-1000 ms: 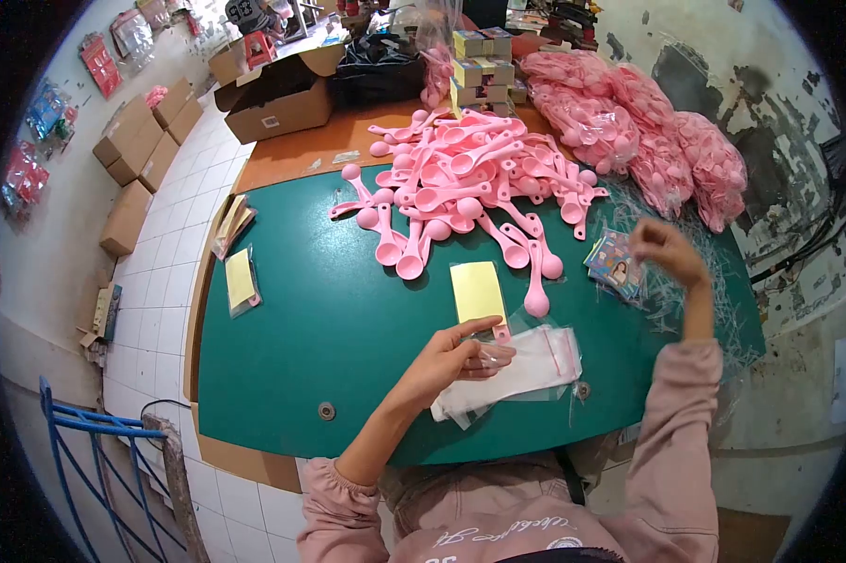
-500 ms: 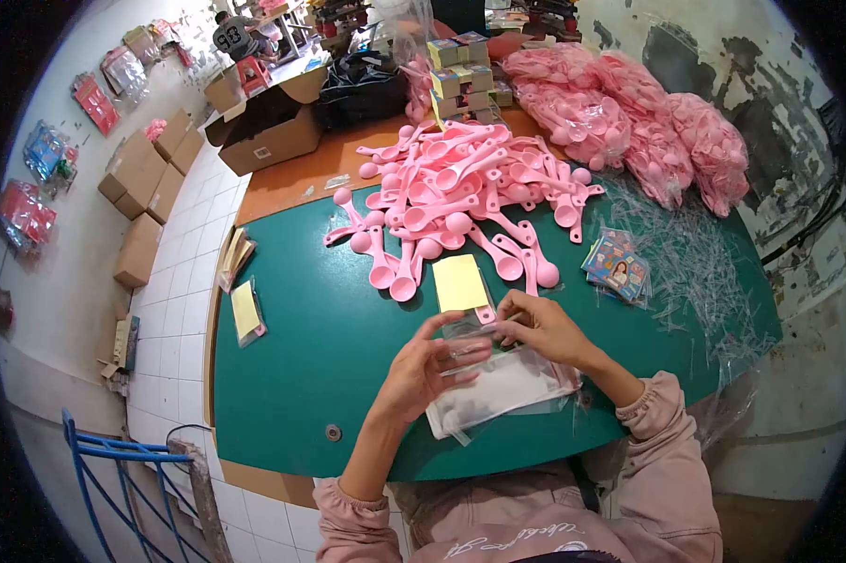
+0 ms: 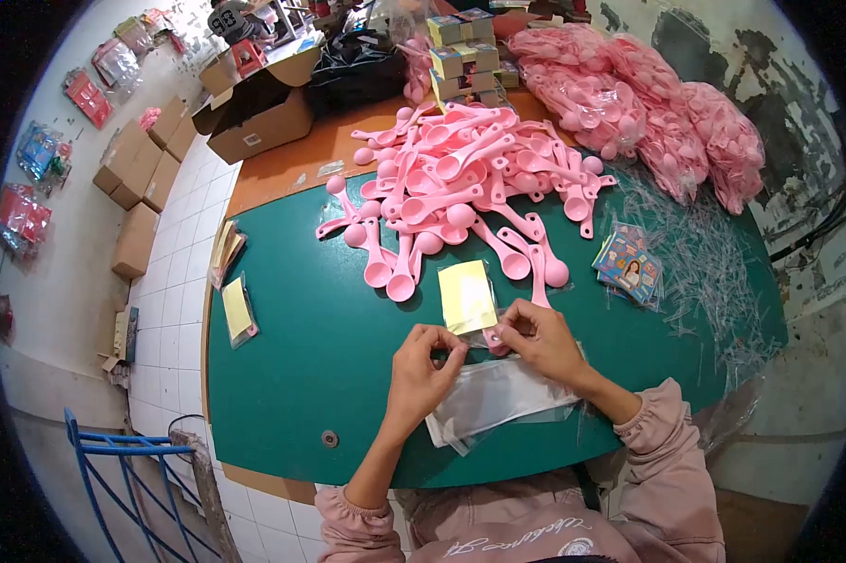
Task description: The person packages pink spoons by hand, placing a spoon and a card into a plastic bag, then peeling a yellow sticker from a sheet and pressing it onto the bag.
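A clear plastic bag holds a yellow card (image 3: 467, 296) and a pink spoon (image 3: 495, 342), whose handle end shows below the card. My left hand (image 3: 425, 368) pinches the bag's lower left edge between thumb and forefinger. At the lower right edge, my right hand (image 3: 541, 345) has its fingers closed on the same bag. Beneath both hands lies a stack of empty clear bags (image 3: 498, 399). Beyond the card spreads a large heap of pink spoons (image 3: 460, 178).
Bagged yellow cards (image 3: 238, 308) lie at the left edge of the green table (image 3: 282, 403). Printed cards (image 3: 629, 266) and clear plastic strips (image 3: 695, 253) are at right. Behind stand card stacks (image 3: 464, 61), bulging spoon bags (image 3: 582, 84) and an open carton (image 3: 259, 122). A person sits far back.
My left hand has closed from spread fingers into a pinch on the bag's edge. My right hand has stayed at the bag. The whole view has shifted slightly.
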The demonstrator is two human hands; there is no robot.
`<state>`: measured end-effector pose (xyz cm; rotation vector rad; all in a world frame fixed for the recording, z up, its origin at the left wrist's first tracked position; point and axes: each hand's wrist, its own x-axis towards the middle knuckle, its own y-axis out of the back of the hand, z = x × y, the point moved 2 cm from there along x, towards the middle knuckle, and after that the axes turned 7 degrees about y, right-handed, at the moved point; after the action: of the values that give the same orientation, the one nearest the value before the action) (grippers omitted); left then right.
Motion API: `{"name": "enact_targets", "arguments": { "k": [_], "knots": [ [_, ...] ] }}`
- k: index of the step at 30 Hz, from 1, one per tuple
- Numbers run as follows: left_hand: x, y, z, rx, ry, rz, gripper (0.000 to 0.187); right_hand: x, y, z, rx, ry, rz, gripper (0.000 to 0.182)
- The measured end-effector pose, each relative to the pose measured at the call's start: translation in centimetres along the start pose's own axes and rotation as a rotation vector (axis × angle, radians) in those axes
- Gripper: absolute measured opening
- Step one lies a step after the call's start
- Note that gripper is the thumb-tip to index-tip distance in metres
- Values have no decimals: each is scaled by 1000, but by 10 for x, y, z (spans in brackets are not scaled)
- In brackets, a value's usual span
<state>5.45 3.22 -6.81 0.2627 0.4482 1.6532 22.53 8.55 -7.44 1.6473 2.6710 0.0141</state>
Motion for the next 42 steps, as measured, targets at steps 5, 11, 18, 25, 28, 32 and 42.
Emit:
{"name": "enact_targets", "arguments": {
  "k": [5,11,18,25,28,32,42],
  "knots": [
    [2,8,-1,-14,113,-69,16,2,1,1,53,-75,21,11],
    [6,1,-9,-150,222,-80,19,2,-2,-1,88,-67,77,15],
    [4,-2,-9,-324,180,-81,33,2,-2,-1,7,-52,97,15],
    [3,-2,-5,-268,139,-33,20,1,-4,0,45,-25,101,10],
    [2,-1,3,-263,204,-47,22,1,-3,-1,56,-31,98,17],
    [2,0,-4,-158,70,-53,35,0,-4,-2,44,-9,59,30],
    [-17,119,-20,1,37,557,37,21,40,-23,-918,415,165,30]
  ]
}}
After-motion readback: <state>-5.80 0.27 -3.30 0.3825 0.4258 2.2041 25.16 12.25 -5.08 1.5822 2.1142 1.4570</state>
